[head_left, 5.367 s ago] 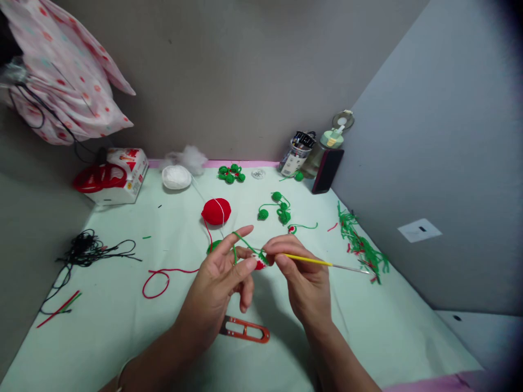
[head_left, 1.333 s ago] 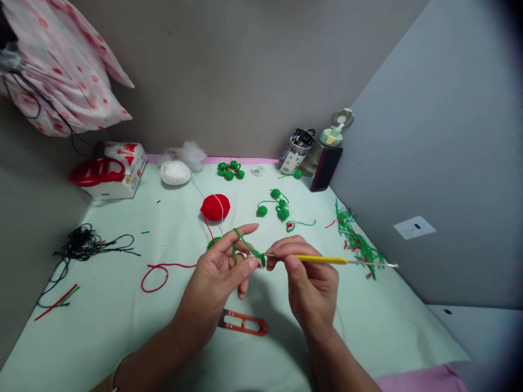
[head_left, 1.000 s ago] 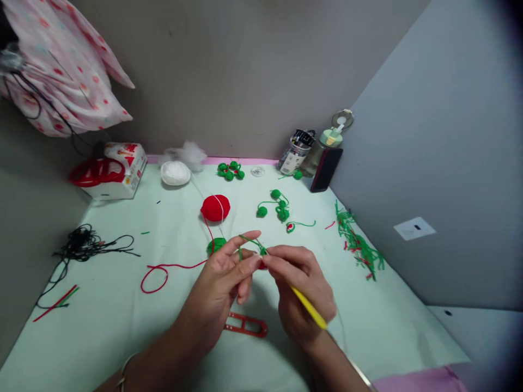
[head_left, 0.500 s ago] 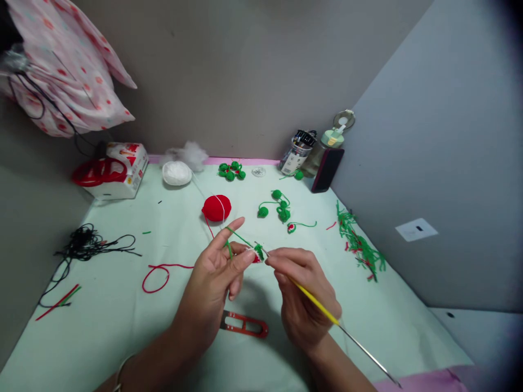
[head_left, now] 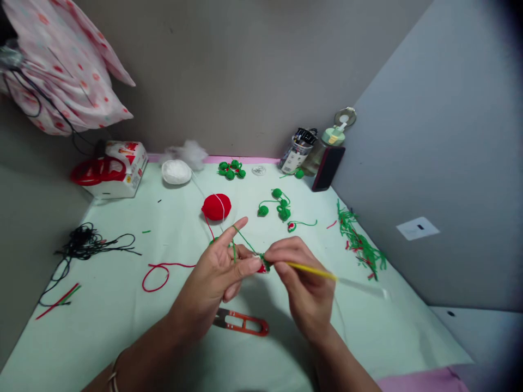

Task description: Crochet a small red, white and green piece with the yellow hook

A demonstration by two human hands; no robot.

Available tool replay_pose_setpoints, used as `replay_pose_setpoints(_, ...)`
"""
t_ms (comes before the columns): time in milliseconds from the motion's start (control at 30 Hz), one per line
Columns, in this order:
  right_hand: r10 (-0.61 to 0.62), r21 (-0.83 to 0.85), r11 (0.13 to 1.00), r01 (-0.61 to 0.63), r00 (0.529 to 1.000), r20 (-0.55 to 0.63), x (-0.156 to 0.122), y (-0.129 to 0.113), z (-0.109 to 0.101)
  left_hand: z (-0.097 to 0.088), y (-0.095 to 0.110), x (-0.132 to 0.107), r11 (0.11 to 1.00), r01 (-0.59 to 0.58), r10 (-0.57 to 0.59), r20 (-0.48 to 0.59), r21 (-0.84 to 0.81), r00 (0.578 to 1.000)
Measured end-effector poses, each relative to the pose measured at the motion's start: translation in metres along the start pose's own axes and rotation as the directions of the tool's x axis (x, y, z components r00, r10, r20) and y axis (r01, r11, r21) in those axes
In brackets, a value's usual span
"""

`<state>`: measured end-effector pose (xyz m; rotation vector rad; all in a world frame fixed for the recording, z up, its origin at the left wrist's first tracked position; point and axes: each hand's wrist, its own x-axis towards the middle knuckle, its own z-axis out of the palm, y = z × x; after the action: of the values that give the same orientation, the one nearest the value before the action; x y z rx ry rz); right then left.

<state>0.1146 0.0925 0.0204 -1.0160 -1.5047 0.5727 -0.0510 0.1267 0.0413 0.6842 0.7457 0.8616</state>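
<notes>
"starting closest in, with the crocheted piece [head_left: 262,268] as the clock's centre, what lies between six and seven?"

"orange snips [head_left: 244,324], their dark blades beside the left wrist. if the left hand [head_left: 212,277] drops carelessly, i think it could knock them."

"and what is that hand doing?"

"pinching the piece, which is red, white and green, between thumb and fingers. its index finger is raised and carries a green strand [head_left: 245,239] down to the work. should that finger sag, the strand could go slack and a loop might slip."

"the right hand [head_left: 308,286]?"

"towards four o'clock, gripping the crochet hook [head_left: 314,270] by its yellow handle, with the spare end blurred just past three. fingertips hide the working tip, so i cannot tell whether it sits in a loop. a rough tug at a bad angle could split the yarn."

"farther out?"

"small green balls [head_left: 284,210] between twelve and one. between ten and eleven, a red yarn ball [head_left: 213,209] with a white strand [head_left: 222,203] lying across it; pulling either yarn could tangle both, i'd guess."

"and beyond that?"

"near ten, the white yarn ball [head_left: 176,172], the likely source of that strand."
</notes>
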Motion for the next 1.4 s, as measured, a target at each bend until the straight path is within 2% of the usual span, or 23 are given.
replay_pose_setpoints(67,-0.129,-0.279,0.952,0.124,0.992,0.004,-0.006,0.000,0.002,0.001,-0.003,0.000,1.000,-0.030,0.030,-0.030,0.001,0.999)
replay_pose_setpoints(133,-0.244,-0.374,0.900,0.223,0.970,-0.009,-0.010,0.000,0.004,0.003,-0.006,0.000,0.999,-0.023,0.022,-0.023,-0.034,1.000)
replay_pose_setpoints(167,-0.256,-0.367,0.901,0.230,0.966,-0.023,-0.011,0.000,0.005,0.004,-0.007,0.000,0.998,0.006,-0.007,-0.005,-0.065,1.000)
replay_pose_setpoints(233,-0.210,-0.257,0.948,0.186,0.975,-0.068,-0.008,0.000,0.006,0.006,-0.006,0.000,0.989,0.077,-0.074,0.025,-0.129,0.997)
replay_pose_setpoints(333,-0.014,0.026,1.000,0.018,0.990,-0.139,0.002,0.002,0.002,0.005,0.000,0.000,0.976,0.111,-0.110,0.013,-0.187,0.994)
replay_pose_setpoints(467,0.225,0.361,0.919,-0.158,0.963,-0.151,0.014,0.003,-0.004,0.002,0.006,0.000,0.973,0.091,-0.089,0.022,-0.214,0.996)
replay_pose_setpoints(600,0.306,0.496,0.839,-0.224,0.948,-0.090,0.017,0.002,-0.004,0.002,0.003,-0.001,0.981,0.048,-0.044,0.025,-0.186,0.999)
replay_pose_setpoints(700,0.230,0.403,0.894,-0.196,0.973,-0.037,0.013,0.000,0.000,0.004,-0.004,-0.001,0.996,-0.028,0.029,0.006,-0.082,1.000)
replay_pose_setpoints(767,0.164,0.290,0.946,-0.143,0.985,-0.051,0.009,0.001,0.002,0.005,-0.007,-0.001,0.998,-0.060,0.060,0.002,-0.014,0.998)
replay_pose_setpoints(833,0.149,0.245,0.962,-0.123,0.985,-0.087,0.007,0.002,0.002,0.005,-0.009,0.000,0.997,-0.081,0.081,-0.005,0.015,0.997)
replay_pose_setpoints(1033,0.285,0.411,0.882,-0.230,0.955,-0.078,0.011,0.004,-0.002,0.003,-0.008,0.000,0.995,-0.099,0.100,-0.013,0.027,0.995)
replay_pose_setpoints(1167,0.283,0.421,0.877,-0.232,0.957,-0.061,0.013,0.000,-0.003,0.002,-0.007,-0.002,0.995,-0.097,0.098,-0.022,0.027,0.995)
replay_pose_setpoints(1300,0.194,0.295,0.941,-0.164,0.978,-0.073,0.008,-0.003,-0.004,0.002,-0.006,0.000,0.992,-0.108,0.112,-0.058,0.058,0.992)
replay_pose_setpoints(1400,0.030,0.094,0.995,-0.024,0.998,-0.058,0.003,-0.006,-0.006,0.004,-0.007,0.000,0.985,-0.144,0.153,-0.097,0.090,0.983)
